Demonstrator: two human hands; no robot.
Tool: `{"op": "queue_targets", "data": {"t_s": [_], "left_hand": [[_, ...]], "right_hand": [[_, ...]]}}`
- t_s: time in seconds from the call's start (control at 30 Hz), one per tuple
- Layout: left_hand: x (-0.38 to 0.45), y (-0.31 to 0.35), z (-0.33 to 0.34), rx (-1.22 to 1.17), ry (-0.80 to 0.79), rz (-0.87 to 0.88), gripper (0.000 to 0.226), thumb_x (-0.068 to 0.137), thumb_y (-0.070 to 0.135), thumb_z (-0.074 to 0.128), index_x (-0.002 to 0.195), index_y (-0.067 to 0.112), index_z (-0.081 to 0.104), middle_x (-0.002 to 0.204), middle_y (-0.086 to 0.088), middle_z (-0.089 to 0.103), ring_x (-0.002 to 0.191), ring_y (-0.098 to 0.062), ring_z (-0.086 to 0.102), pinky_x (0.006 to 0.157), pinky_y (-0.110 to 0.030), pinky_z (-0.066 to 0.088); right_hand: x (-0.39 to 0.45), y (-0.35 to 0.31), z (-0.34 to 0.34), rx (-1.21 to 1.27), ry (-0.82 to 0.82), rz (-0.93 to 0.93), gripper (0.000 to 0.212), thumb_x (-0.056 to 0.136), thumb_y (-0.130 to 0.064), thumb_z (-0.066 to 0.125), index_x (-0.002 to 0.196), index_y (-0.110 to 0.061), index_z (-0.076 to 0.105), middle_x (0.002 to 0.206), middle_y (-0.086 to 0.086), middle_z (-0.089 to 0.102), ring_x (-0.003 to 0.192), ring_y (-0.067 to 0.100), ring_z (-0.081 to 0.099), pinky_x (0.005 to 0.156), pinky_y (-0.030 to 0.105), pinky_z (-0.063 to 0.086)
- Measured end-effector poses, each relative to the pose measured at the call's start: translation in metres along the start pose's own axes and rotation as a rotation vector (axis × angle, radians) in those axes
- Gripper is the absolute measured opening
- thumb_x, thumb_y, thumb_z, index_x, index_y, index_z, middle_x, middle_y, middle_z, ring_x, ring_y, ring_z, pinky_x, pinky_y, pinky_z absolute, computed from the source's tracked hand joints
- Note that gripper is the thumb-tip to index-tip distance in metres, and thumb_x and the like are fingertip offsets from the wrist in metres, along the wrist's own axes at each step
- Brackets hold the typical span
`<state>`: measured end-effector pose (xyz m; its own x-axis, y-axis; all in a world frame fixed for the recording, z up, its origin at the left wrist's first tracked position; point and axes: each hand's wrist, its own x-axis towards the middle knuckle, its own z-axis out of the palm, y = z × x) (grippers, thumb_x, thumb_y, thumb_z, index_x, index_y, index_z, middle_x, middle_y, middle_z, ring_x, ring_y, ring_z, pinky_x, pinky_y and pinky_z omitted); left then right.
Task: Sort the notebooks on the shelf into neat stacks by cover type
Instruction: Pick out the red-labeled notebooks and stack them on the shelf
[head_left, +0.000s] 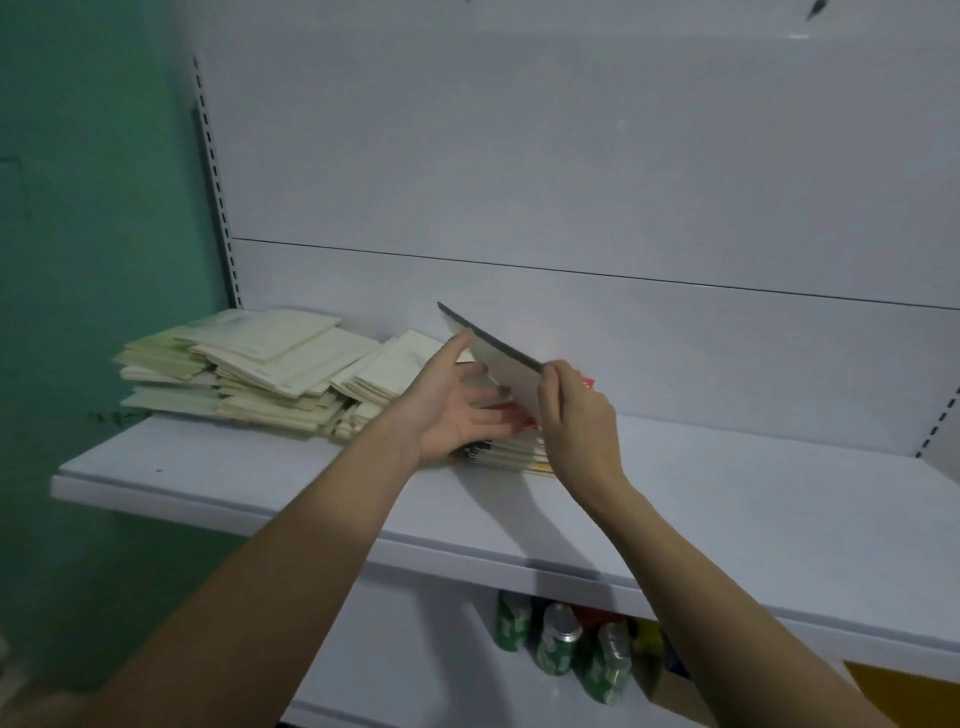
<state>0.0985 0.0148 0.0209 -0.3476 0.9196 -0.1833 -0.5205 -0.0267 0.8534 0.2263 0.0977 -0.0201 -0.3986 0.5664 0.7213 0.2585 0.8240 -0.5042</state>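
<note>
1. The right hand (571, 415) pinches a thin grey-backed notebook with a dark edge (501, 366) by its lower corner, fingers curled round it, holding it tilted on edge above a short stack of notebooks with red and spiral-bound covers (511, 452) at mid-shelf.
2. The left hand (457, 410) is open, fingers straight and spread, palm against the tilted notebook's near face; it grips nothing.
3. Risk: the one-corner pinch looks slight. The limp notebook could sag or slip and land skewed on the short stack, or nudge the top covers out of line.
4. Risk: the sprawling heap of pale cream notebooks (270, 369) to the left is loose and overlapping, its right edge just beside the left wrist. A careless sweep could probably slide copies off it.
5. The white metal shelf (727, 499) carries both piles. The shelf below holds green drink cans (558, 644), and a yellow-sided box (883, 680) whose contents are hidden.
</note>
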Motion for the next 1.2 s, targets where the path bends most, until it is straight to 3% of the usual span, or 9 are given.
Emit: {"op": "queue_targets", "data": {"t_s": [0.13, 0.23, 0.33, 0.43, 0.63, 0.77, 0.9, 1.0, 1.2], "left_hand": [[-0.003, 0.001, -0.005, -0.035, 0.083, 0.031, 0.024, 0.098, 0.025, 0.047, 0.105, 0.005, 0.059, 0.089, -0.016, 0.064, 0.073, -0.03, 0.065, 0.07, -0.041, 0.055], [-0.006, 0.004, -0.03, 0.033, 0.226, 0.114, 0.031, 0.095, 0.002, 0.038, 0.124, 0.005, 0.05, 0.109, -0.018, 0.065, 0.087, -0.031, 0.064, 0.064, -0.039, 0.055], [-0.013, 0.013, -0.059, 0.083, 0.313, 0.231, 0.049, 0.093, -0.005, 0.037, 0.137, 0.013, 0.043, 0.126, -0.016, 0.061, 0.104, -0.034, 0.063, 0.059, -0.039, 0.056], [-0.02, 0.028, -0.085, 0.183, 0.378, 0.336, 0.043, 0.093, -0.004, 0.044, 0.13, 0.017, 0.047, 0.122, -0.01, 0.064, 0.097, -0.026, 0.064, 0.067, -0.036, 0.055], [-0.025, 0.045, -0.113, 0.257, 0.356, 0.361, 0.04, 0.095, -0.002, 0.051, 0.128, 0.021, 0.049, 0.12, -0.008, 0.065, 0.095, -0.022, 0.066, 0.059, -0.029, 0.055], [-0.026, 0.049, -0.12, 0.281, 0.326, 0.343, 0.039, 0.095, -0.003, 0.049, 0.125, 0.022, 0.05, 0.112, -0.006, 0.065, 0.089, -0.021, 0.064, 0.043, -0.021, 0.049], [-0.023, 0.052, -0.134, 0.31, 0.264, 0.34, 0.04, 0.095, -0.003, 0.048, 0.125, 0.023, 0.05, 0.106, 0.0, 0.068, 0.092, -0.019, 0.066, 0.06, -0.03, 0.054], [-0.018, 0.055, -0.143, 0.268, 0.224, 0.307, 0.043, 0.096, -0.004, 0.046, 0.129, 0.023, 0.05, 0.11, -0.003, 0.068, 0.098, -0.023, 0.067, 0.069, -0.036, 0.055], [-0.01, 0.056, -0.138, 0.265, 0.121, 0.239, 0.046, 0.097, -0.002, 0.047, 0.131, 0.028, 0.049, 0.118, -0.006, 0.067, 0.103, -0.028, 0.066, 0.072, -0.039, 0.057]], "right_hand": [[-0.016, -0.017, 0.011, -0.051, -0.156, -0.194, 0.029, 0.101, -0.033, 0.039, 0.106, -0.016, 0.062, 0.088, 0.005, 0.07, 0.07, 0.024, 0.062, 0.058, 0.035, 0.046], [-0.018, -0.026, 0.012, 0.09, -0.397, -0.189, 0.031, 0.101, -0.038, 0.044, 0.123, -0.023, 0.06, 0.114, -0.003, 0.068, 0.094, 0.015, 0.063, 0.077, 0.031, 0.049], [-0.01, -0.023, 0.018, 0.168, -0.31, -0.008, 0.027, 0.101, -0.035, 0.045, 0.12, -0.022, 0.06, 0.117, -0.007, 0.063, 0.102, 0.01, 0.057, 0.084, 0.03, 0.047], [0.006, -0.01, 0.031, 0.064, -0.216, 0.188, 0.03, 0.096, -0.032, 0.051, 0.121, -0.018, 0.058, 0.123, -0.003, 0.059, 0.112, 0.015, 0.054, 0.09, 0.032, 0.045], [0.032, -0.005, 0.072, -0.335, -0.495, 0.206, 0.082, 0.081, -0.062, 0.058, 0.144, -0.015, 0.035, 0.145, 0.009, 0.04, 0.133, 0.031, 0.036, 0.103, 0.048, 0.04], [0.034, -0.004, 0.09, -0.468, -0.642, 0.255, 0.059, 0.085, -0.061, 0.052, 0.124, -0.019, 0.038, 0.124, 0.009, 0.048, 0.118, 0.035, 0.046, 0.094, 0.053, 0.043], [0.027, -0.004, 0.078, -0.461, -0.591, 0.125, 0.019, 0.101, -0.029, 0.038, 0.111, -0.014, 0.041, 0.104, 0.01, 0.057, 0.097, 0.036, 0.055, 0.079, 0.045, 0.048], [0.025, -0.007, 0.06, -0.368, -0.518, 0.105, 0.029, 0.104, -0.023, 0.032, 0.125, -0.014, 0.05, 0.112, 0.01, 0.063, 0.099, 0.033, 0.059, 0.081, 0.041, 0.048], [0.02, -0.024, 0.044, -0.096, 0.048, 0.185, 0.035, 0.106, -0.022, 0.032, 0.135, -0.025, 0.052, 0.085, -0.001, 0.063, 0.073, 0.019, 0.059, 0.057, 0.03, 0.038]]}}
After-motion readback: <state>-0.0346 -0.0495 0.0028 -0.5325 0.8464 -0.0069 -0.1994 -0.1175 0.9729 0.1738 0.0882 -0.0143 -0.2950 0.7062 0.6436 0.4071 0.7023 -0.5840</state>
